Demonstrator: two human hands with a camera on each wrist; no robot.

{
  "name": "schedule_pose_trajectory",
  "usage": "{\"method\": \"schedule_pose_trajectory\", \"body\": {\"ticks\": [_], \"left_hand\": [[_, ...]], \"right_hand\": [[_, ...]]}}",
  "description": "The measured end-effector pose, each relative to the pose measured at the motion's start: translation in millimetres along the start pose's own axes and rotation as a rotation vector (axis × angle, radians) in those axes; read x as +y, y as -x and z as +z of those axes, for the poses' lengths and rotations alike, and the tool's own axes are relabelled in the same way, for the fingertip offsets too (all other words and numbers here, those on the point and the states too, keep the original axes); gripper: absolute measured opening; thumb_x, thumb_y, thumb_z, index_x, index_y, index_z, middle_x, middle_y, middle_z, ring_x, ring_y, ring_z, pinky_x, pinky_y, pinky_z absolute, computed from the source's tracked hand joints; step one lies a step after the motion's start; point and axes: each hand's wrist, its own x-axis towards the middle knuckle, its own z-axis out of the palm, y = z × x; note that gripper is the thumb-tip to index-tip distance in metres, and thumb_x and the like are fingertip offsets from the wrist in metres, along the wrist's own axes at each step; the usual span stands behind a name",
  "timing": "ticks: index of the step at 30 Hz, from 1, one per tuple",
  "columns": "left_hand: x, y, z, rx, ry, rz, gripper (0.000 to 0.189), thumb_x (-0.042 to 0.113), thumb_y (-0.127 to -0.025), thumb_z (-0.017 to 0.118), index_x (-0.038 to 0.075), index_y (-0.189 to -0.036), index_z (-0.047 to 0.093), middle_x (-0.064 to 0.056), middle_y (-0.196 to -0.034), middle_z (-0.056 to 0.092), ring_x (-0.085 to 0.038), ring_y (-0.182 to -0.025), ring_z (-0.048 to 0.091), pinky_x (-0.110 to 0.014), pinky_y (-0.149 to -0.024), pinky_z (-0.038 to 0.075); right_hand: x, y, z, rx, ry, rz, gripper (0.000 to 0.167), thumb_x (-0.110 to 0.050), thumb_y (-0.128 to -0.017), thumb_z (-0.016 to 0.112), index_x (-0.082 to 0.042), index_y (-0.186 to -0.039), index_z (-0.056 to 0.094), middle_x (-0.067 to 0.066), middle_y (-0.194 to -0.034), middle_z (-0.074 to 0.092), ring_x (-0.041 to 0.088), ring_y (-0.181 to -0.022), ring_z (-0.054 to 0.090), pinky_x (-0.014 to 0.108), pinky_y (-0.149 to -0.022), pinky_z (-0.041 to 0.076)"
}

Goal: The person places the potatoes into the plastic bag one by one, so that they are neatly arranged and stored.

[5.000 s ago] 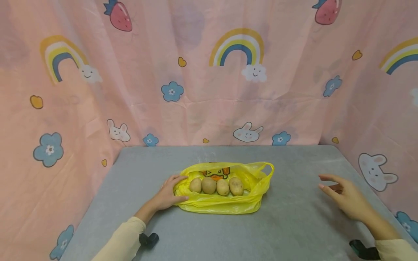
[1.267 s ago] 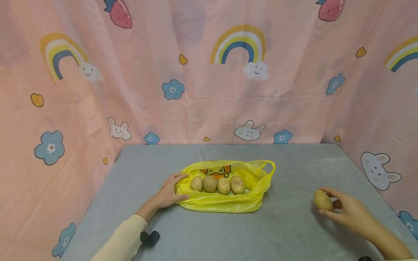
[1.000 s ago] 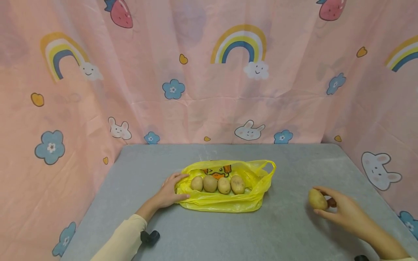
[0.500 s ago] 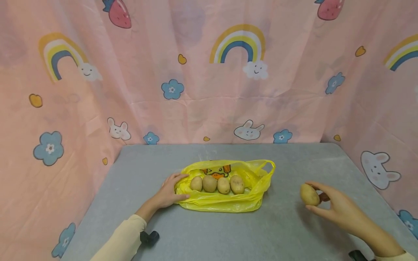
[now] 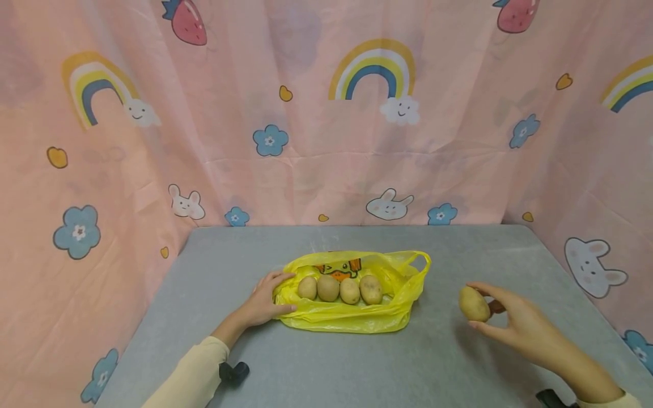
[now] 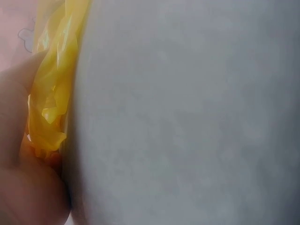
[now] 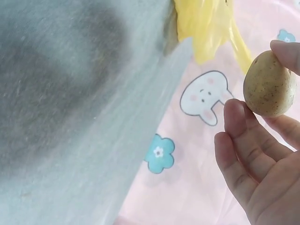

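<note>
A yellow plastic bag [image 5: 352,323] lies on its side on the grey table, its mouth spread wide. Inside, several small brownish-yellow potatoes [image 5: 370,289] sit in a row. My left hand [image 5: 261,303] holds the bag's left end, fingers at the back edge and thumb at the front; in the left wrist view the bag's crumpled plastic [image 6: 54,93] lies against the hand. Right of the bag, my right hand [image 5: 525,326] pinches another potato [image 5: 474,304] between thumb and fingers, above the table. In the right wrist view that potato [image 7: 269,84] shows small dark specks.
The bag's loop handle [image 5: 422,263] sticks out at its right end. A grey table [image 5: 357,368] extends around the bag. A pink printed curtain [image 5: 306,181] hangs behind the table and at both sides.
My right hand was free of any object five seconds ago; it now holds a potato and has moved left toward the bag. My left hand and the bag have stayed in place.
</note>
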Motion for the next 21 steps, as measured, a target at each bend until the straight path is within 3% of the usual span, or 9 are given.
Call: {"method": "schedule_pose_trajectory", "body": {"ticks": [21], "left_hand": [[-0.2, -0.2, 0.5, 0.004, 0.0, -0.003, 0.076, 0.039, -0.086, 0.078, 0.021, -0.153, 0.046, -0.014, -0.158, 0.036, -0.042, -0.148, 0.028, -0.07, -0.115, 0.021]], "right_hand": [[-20, -12.1, 11, -0.021, -0.054, -0.042, 0.067, -0.028, -0.076, 0.089, -0.008, -0.134, 0.062, 0.009, -0.12, 0.071, -0.006, -0.081, 0.059, 0.025, -0.067, 0.05]]}}
